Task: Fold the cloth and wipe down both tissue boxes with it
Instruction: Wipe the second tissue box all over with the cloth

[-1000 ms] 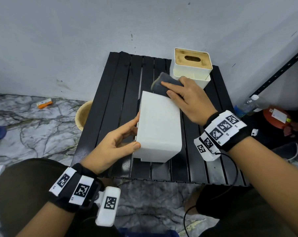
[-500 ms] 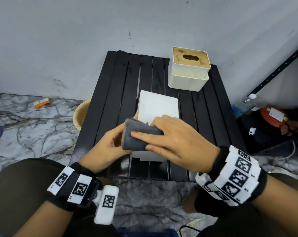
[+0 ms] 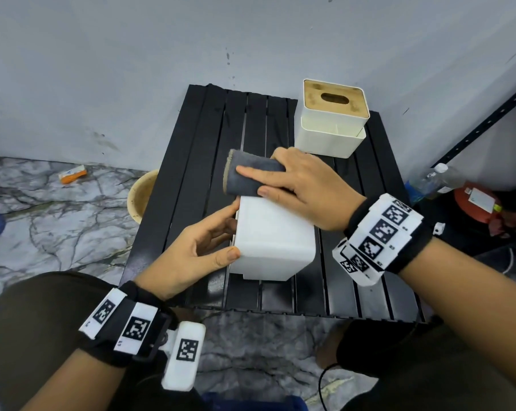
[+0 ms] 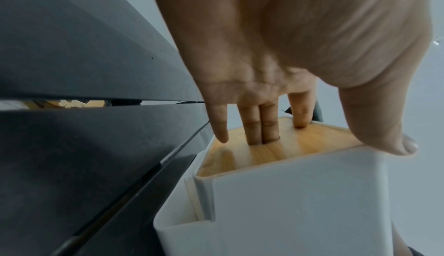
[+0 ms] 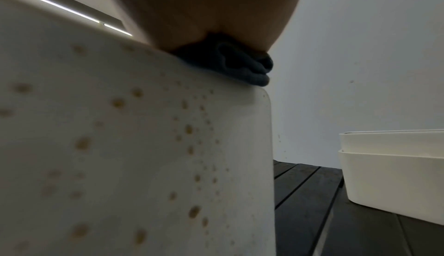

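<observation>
A white tissue box (image 3: 274, 238) lies on its side on the black slatted table (image 3: 191, 203). My left hand (image 3: 233, 232) grips its left end: the thumb lies on the upper face, and in the left wrist view two fingers (image 4: 259, 127) sit in the slot of the wooden lid (image 4: 276, 151). My right hand (image 3: 259, 176) holds a folded dark grey cloth (image 3: 248, 176) pressed on the box's far end, partly overhanging it. In the right wrist view the cloth (image 5: 240, 66) is under my palm, and the box side (image 5: 144, 146) shows brownish spots. A second tissue box (image 3: 331, 123) stands upright at the back right.
A grey wall runs close behind the table. A beige basin (image 3: 138, 194) sits on the marble floor at the table's left, with an orange packet (image 3: 73, 175) farther left. A bottle (image 3: 440, 179), a red item (image 3: 476, 203) and a black shelf frame (image 3: 488, 114) are on the right.
My right hand has slid the cloth from the box's near end to its far end, after coming down from the far end before that. My left hand still holds the box.
</observation>
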